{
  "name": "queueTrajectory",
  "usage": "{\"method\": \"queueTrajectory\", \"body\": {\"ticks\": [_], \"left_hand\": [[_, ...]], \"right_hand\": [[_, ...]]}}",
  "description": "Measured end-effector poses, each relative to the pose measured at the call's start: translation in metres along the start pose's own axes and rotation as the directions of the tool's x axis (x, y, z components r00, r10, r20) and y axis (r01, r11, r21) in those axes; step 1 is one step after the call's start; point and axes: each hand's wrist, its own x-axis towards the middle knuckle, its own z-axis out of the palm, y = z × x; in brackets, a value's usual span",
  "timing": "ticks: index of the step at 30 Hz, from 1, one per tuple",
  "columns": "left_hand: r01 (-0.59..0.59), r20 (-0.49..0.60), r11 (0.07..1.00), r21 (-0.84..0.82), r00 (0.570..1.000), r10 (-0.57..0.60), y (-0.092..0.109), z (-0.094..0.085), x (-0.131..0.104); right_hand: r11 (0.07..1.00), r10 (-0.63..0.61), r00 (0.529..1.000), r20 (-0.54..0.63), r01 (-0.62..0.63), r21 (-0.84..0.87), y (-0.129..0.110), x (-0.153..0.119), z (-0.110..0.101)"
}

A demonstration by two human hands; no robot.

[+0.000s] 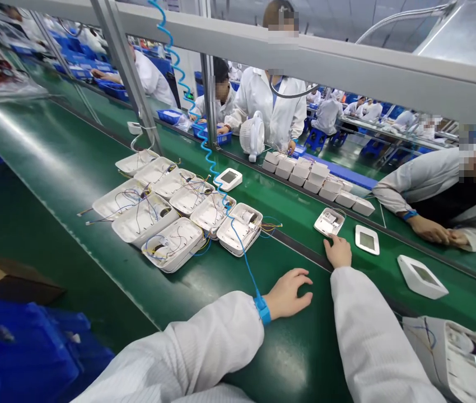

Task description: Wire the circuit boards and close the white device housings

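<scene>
- Far left, below: blue plastic bins point(15, 347), smooth-walled; a brown cardboard box point(7, 268) just beyond them.
- Green tabletop point(45, 129), smooth and glossy, lamp glare on it.
- Left of centre: group of shallow white plastic housings point(175, 240), rounded corners, hollow sides up, some stacked; thin coloured wires trail over the rims.
- Blue coiled cord point(207, 150) hangs across the group, running straight in its lower part to a blue wrist strap point(262, 309).
- Left hand point(290, 294): over the tabletop, fingers spread apart, holding nothing; cuff of white striped fabric.
- White round fan point(252, 136) stands beyond, left of a row of white blocky cases point(298, 174).
- Right hand point(339, 252): fingertips at the near edge of a single white housing point(329, 222), open side up; cannot tell whether they clamp it.
- Right: flat display unit point(367, 239) just beside that housing; wedge-shaped display unit point(423, 277) farther right.
- Edges: tabletop's left border runs diagonally; bare green surface lies between the housing group and left hand. Dark strip point(301, 249) runs lengthwise, passing between the hands.
- Writing: any marks on the display units are too small to read.
</scene>
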Motion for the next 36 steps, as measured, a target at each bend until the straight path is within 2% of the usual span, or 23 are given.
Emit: {"method": "queueTrajectory", "body": {"ticks": [5, 8, 12, 16, 18, 19, 21, 24, 26, 28, 30, 32, 34, 36], "left_hand": [[0.101, -0.06, 0.969, -0.227, 0.991, -0.117, -0.006, 0.002, 0.008], [0.187, -0.079, 0.914, -0.36, 0.97, -0.229, -0.015, 0.001, 0.014], [0.238, -0.137, 0.836, -0.494, 0.929, -0.345, -0.018, -0.002, 0.019], [0.202, -0.192, 0.672, -0.713, 0.865, -0.464, -0.015, -0.006, 0.022], [0.165, -0.239, 0.676, -0.718, 0.854, -0.462, -0.016, -0.006, 0.023], [0.16, -0.253, 0.694, -0.702, 0.855, -0.452, -0.017, -0.007, 0.023], [0.179, -0.233, 0.716, -0.675, 0.869, -0.436, -0.019, -0.007, 0.024], [0.231, -0.108, 0.744, -0.627, 0.92, -0.377, -0.018, -0.008, 0.024], [0.259, 0.012, 0.778, -0.572, 0.951, -0.308, -0.015, -0.008, 0.023], [0.271, 0.126, 0.814, -0.513, 0.962, -0.241, -0.011, -0.01, 0.022], [0.203, 0.205, 0.893, -0.401, 0.97, -0.128, -0.007, -0.011, 0.02], [0.061, 0.264, 0.963, -0.263, 0.964, 0.011, -0.006, -0.011, 0.019], [-0.088, 0.326, 0.985, -0.146, 0.936, 0.132, -0.006, -0.012, 0.017], [-0.157, 0.373, 0.983, -0.098, 0.91, 0.183, -0.007, -0.012, 0.016]], "right_hand": [[0.994, -0.088, 0.996, 0.0, 0.088, 0.071, 0.003, -0.007, -0.002], [0.973, -0.189, 0.979, -0.073, 0.197, 0.123, -0.003, -0.021, -0.006], [0.908, -0.339, 0.922, -0.185, 0.372, 0.192, -0.016, -0.072, -0.013], [0.799, -0.502, 0.843, -0.192, 0.537, 0.27, -0.027, -0.137, -0.021], [0.772, -0.525, 0.828, -0.198, 0.561, 0.297, -0.026, -0.152, -0.024], [0.784, -0.499, 0.839, -0.218, 0.544, 0.301, -0.023, -0.153, -0.025], [0.845, -0.372, 0.883, -0.288, 0.45, 0.289, -0.011, -0.142, -0.025], [0.935, -0.156, 0.919, -0.363, 0.256, 0.246, 0.017, -0.106, -0.024], [0.967, -0.092, 0.938, -0.335, 0.165, 0.195, 0.033, -0.079, -0.022], [0.983, -0.086, 0.963, -0.254, 0.123, 0.133, 0.041, -0.054, -0.019], [0.989, -0.113, 0.983, -0.144, 0.125, 0.074, 0.042, -0.031, -0.015], [0.99, -0.136, 0.99, -0.034, 0.137, 0.027, 0.036, -0.008, -0.012], [0.992, -0.124, 0.991, 0.055, 0.125, -0.009, 0.029, 0.015, -0.009], [0.996, -0.071, 0.99, 0.118, 0.077, -0.04, 0.024, 0.033, -0.007]]}}
